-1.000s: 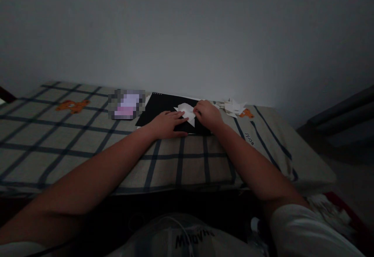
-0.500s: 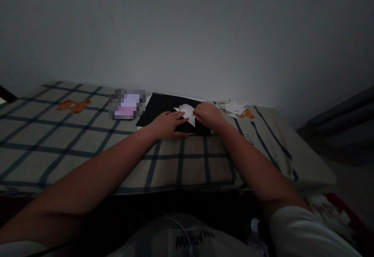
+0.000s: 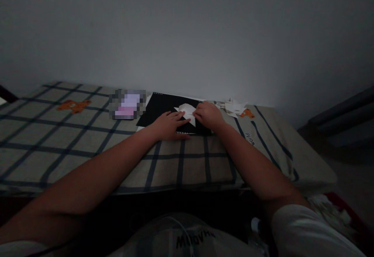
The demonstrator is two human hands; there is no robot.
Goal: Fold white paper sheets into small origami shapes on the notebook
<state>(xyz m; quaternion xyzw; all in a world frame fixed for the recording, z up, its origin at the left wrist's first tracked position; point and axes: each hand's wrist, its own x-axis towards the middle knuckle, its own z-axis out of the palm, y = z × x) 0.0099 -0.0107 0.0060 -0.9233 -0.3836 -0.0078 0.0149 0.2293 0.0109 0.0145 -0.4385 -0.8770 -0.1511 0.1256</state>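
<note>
A small folded piece of white paper (image 3: 187, 110) lies on a black notebook cover (image 3: 154, 111), its pointed corners showing. My left hand (image 3: 169, 125) rests flat over the cover's near edge, fingers spread and fingertips touching the paper's left side. My right hand (image 3: 208, 113) is at the paper's right side, with its fingers bent and pressed together on the edge there. The fingertips of that hand hide part of the paper. White sheets stick out from under the cover.
A phone (image 3: 127, 106), blurred by pixels, lies left of the notebook. White paper scraps (image 3: 233, 107) are heaped on the right. A checked cloth (image 3: 87, 132) with orange bear prints covers the table against the grey wall (image 3: 187, 35). A bottle (image 3: 256, 229) stands below the table edge.
Both hands stay at the paper with barely any movement. The left fingers have shifted slightly to the right.
</note>
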